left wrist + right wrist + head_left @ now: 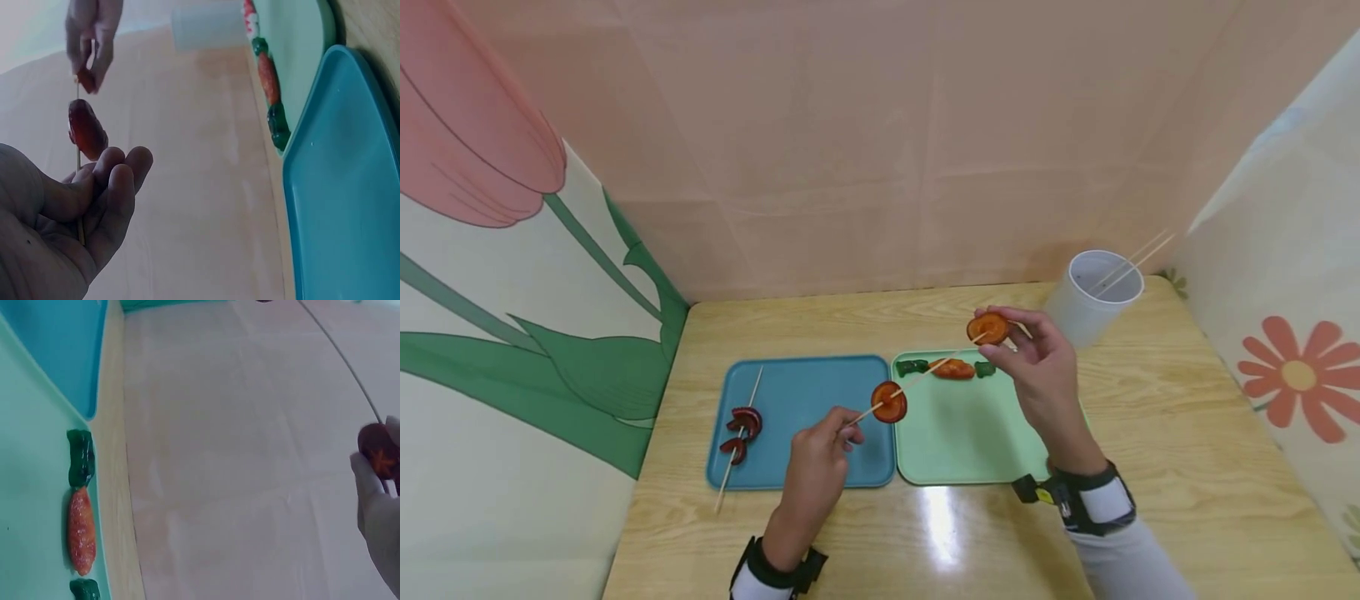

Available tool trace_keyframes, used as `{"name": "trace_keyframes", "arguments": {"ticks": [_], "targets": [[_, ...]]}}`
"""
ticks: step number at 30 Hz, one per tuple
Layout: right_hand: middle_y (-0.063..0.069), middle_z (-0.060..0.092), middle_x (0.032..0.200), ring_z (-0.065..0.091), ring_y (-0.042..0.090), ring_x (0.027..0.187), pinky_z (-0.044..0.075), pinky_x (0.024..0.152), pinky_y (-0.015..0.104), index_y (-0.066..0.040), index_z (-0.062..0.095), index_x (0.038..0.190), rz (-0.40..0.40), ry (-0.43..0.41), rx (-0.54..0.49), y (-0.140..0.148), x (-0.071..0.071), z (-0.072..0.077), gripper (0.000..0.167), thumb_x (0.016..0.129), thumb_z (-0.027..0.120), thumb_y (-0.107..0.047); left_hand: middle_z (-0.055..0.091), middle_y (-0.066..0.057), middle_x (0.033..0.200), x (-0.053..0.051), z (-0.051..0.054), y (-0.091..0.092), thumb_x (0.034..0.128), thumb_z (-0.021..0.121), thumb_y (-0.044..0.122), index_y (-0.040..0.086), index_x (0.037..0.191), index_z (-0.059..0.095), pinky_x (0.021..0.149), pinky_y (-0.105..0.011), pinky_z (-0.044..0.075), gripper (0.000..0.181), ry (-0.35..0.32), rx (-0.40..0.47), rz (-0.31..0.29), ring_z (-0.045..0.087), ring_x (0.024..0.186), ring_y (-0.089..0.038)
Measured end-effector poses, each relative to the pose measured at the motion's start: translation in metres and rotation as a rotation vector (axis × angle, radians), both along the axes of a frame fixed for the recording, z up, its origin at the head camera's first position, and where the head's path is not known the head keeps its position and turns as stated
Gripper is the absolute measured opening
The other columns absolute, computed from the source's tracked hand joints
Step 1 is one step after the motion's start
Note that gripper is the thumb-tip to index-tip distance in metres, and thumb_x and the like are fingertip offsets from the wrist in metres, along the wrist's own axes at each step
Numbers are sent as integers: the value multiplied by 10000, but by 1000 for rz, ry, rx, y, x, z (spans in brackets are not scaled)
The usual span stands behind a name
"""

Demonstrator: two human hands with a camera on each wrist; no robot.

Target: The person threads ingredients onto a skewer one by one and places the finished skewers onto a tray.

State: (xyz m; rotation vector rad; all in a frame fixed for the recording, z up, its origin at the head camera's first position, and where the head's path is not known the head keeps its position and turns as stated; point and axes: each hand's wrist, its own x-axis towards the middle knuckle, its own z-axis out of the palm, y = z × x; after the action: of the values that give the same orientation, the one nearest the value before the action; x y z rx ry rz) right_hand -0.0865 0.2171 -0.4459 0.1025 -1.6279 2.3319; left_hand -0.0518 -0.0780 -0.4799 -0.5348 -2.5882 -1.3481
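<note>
My left hand (816, 467) pinches a thin wooden skewer (934, 368) between thumb and fingers, its point slanting up to the right. One round, brown-rimmed orange mushroom cap (889, 402) is threaded on it, just beyond the left fingers. At the far end, my right hand (1045, 387) holds a second mushroom cap (988, 328) by its rim. The skewer meets that cap's orange face; how deep it goes cannot be told. In the right wrist view this cap (377, 449) shows a star-shaped mark on its dark side.
A blue tray (820, 375) bears a skewer with dark red curled pieces (745, 423). Beside it, a green tray (940, 467) has green pieces (912, 366) and an orange-red piece (953, 369) along its back. A white cup (1078, 308) with skewers stands back right.
</note>
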Motion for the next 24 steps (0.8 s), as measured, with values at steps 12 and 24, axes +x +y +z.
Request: {"name": "trace_keyframes", "arguments": {"ticks": [12, 24], "targets": [[244, 622, 1234, 617, 380, 1254, 589, 959, 365, 208, 518, 1131, -362, 294, 85, -29, 0, -13, 482, 706, 714, 326, 742, -47, 786, 18, 3, 17, 916, 600, -132, 46, 1010, 678, 611, -215, 582, 216, -75, 30, -22, 698, 663, -141], [244, 593, 1140, 673, 348, 1195, 600, 937, 344, 279, 494, 1038, -368, 491, 227, -60, 4, -32, 483, 645, 773, 316, 740, -47, 806, 19, 15, 29, 926, 599, -131, 48, 1041, 676, 625, -212, 590, 227, -72, 47, -6, 708, 674, -163]]}}
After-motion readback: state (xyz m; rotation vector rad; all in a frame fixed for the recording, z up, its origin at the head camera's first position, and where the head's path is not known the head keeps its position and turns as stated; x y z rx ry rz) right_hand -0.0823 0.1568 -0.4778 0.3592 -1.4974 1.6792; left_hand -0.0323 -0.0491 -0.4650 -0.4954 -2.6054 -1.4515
